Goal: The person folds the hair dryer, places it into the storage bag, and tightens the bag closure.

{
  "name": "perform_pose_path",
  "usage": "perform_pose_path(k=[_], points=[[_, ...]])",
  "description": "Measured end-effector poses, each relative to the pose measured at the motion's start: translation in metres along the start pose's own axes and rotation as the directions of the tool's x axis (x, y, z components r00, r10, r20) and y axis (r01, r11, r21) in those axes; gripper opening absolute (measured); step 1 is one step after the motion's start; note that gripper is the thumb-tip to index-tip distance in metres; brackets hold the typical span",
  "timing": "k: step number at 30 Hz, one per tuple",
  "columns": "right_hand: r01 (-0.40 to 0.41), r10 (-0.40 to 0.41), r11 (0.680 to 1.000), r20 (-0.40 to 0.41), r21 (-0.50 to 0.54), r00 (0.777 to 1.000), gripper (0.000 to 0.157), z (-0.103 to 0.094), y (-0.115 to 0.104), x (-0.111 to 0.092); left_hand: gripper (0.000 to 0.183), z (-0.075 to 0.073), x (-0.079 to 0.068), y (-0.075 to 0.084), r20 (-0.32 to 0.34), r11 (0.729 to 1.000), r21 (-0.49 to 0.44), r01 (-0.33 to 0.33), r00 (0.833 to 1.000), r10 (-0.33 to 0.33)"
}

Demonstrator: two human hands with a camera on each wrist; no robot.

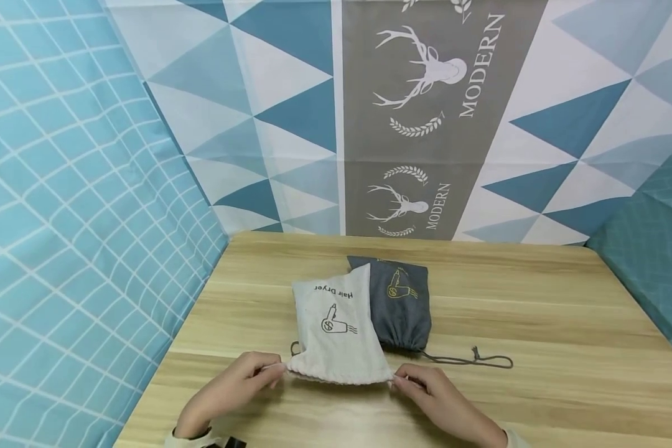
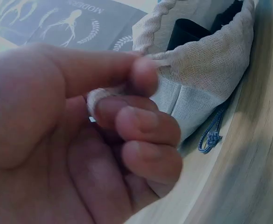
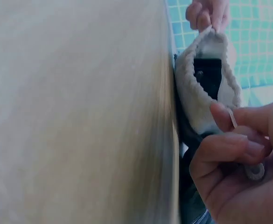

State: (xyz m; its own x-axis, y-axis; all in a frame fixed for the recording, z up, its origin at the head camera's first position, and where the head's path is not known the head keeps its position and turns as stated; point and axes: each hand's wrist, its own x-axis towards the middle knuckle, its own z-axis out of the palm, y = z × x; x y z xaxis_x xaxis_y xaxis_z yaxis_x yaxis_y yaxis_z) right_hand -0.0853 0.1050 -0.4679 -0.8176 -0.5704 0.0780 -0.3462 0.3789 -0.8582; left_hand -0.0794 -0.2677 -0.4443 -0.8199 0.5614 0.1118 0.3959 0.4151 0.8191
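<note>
A cream drawstring bag (image 1: 336, 336), printed "Hair Dryer" with a dryer outline, lies with its gathered mouth toward me. At the mouth's left end my left hand (image 1: 246, 379) pinches the white drawstring between thumb and index finger. My right hand (image 1: 439, 395) does the same at the right end, a piece of white cord (image 3: 232, 118) showing beside the thumb. Between the hands the mouth gapes, and a dark object (image 3: 208, 77) shows inside; its kind is hidden. Partly under the cream bag is a dark grey drawstring bag (image 1: 400, 311) with a yellow dryer print.
From the grey bag a dark cord (image 1: 476, 359) trails right over the wooden table (image 1: 537, 298). A knotted cord (image 2: 213, 138) lies by the cream bag's left side. Patterned cloth (image 1: 291, 124) hangs behind the table, and blue checked cloth (image 1: 78, 218) along its left.
</note>
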Motion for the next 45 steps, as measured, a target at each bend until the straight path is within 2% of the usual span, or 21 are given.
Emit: perform_pose_path(k=[2,4,5,8,10,12,15,20,22,25,29,31,33,38,42,45], points=[[-0.019,0.016,0.998,0.041,0.068,0.999,0.021,-0.002,0.004,0.001,0.033,-0.003,0.001,0.006,-0.014,1.000,-0.020,-0.004,1.000,0.003],[-0.070,0.048,0.981,0.124,0.183,0.991,0.024,-0.004,0.009,0.001,0.035,-0.006,0.002,0.013,-0.042,1.000,-0.029,0.013,0.999,-0.014],[-0.093,0.054,0.966,0.165,0.241,0.985,0.026,-0.005,0.012,0.001,0.037,-0.008,0.003,0.018,-0.059,0.999,-0.032,0.025,0.998,-0.027],[-0.173,0.061,0.895,0.270,0.411,0.961,0.030,-0.006,0.026,0.001,0.041,-0.010,0.003,0.028,-0.121,0.994,-0.043,0.097,0.988,-0.101],[-0.194,0.045,0.856,0.306,0.479,0.951,0.031,-0.006,0.029,0.002,0.044,-0.010,0.002,0.029,-0.167,0.990,-0.056,0.132,0.976,-0.140],[-0.200,0.031,0.836,0.320,0.512,0.947,0.031,-0.007,0.031,0.004,0.047,-0.010,0.002,0.028,-0.215,0.985,-0.069,0.160,0.961,-0.171],[-0.190,0.009,0.832,0.329,0.522,0.944,0.031,-0.007,0.033,0.008,0.050,-0.010,0.001,0.022,-0.307,0.984,-0.072,0.161,0.935,-0.175],[-0.178,-0.001,0.842,0.332,0.508,0.943,0.029,-0.012,0.033,0.009,0.053,-0.006,0.000,-0.002,-0.458,0.986,-0.038,0.165,0.874,-0.164],[-0.177,0.003,0.844,0.325,0.507,0.946,0.028,-0.018,0.030,0.007,0.052,-0.006,0.000,-0.010,-0.494,0.983,0.005,0.183,0.855,-0.157],[-0.119,-0.027,0.858,0.277,0.499,0.960,0.026,-0.032,0.023,0.001,0.050,-0.006,0.002,-0.018,-0.535,0.973,0.087,0.212,0.834,-0.133],[-0.036,-0.054,0.910,0.203,0.414,0.978,0.023,-0.053,0.015,-0.008,0.049,-0.008,0.003,-0.025,-0.556,0.935,0.259,0.243,0.829,-0.062],[-0.023,-0.047,0.931,0.182,0.365,0.982,0.022,-0.061,0.013,-0.011,0.050,-0.009,0.001,-0.027,-0.555,0.905,0.331,0.268,0.831,-0.043],[-0.012,-0.051,0.938,0.173,0.345,0.984,0.022,-0.068,0.013,-0.016,0.051,-0.012,-0.001,-0.027,-0.547,0.872,0.392,0.294,0.837,-0.037],[-0.024,-0.017,0.952,0.131,0.305,0.991,0.023,-0.080,0.014,-0.028,0.051,-0.024,-0.009,-0.025,-0.516,0.816,0.475,0.329,0.856,-0.045],[-0.082,0.064,0.964,0.080,0.254,0.995,0.025,-0.089,0.019,-0.037,0.051,-0.039,-0.019,-0.027,-0.505,0.789,0.520,0.328,0.863,-0.027],[-0.094,0.083,0.974,0.060,0.206,0.995,0.026,-0.095,0.026,-0.043,0.051,-0.048,-0.029,-0.032,-0.502,0.775,0.534,0.339,0.864,-0.032]])
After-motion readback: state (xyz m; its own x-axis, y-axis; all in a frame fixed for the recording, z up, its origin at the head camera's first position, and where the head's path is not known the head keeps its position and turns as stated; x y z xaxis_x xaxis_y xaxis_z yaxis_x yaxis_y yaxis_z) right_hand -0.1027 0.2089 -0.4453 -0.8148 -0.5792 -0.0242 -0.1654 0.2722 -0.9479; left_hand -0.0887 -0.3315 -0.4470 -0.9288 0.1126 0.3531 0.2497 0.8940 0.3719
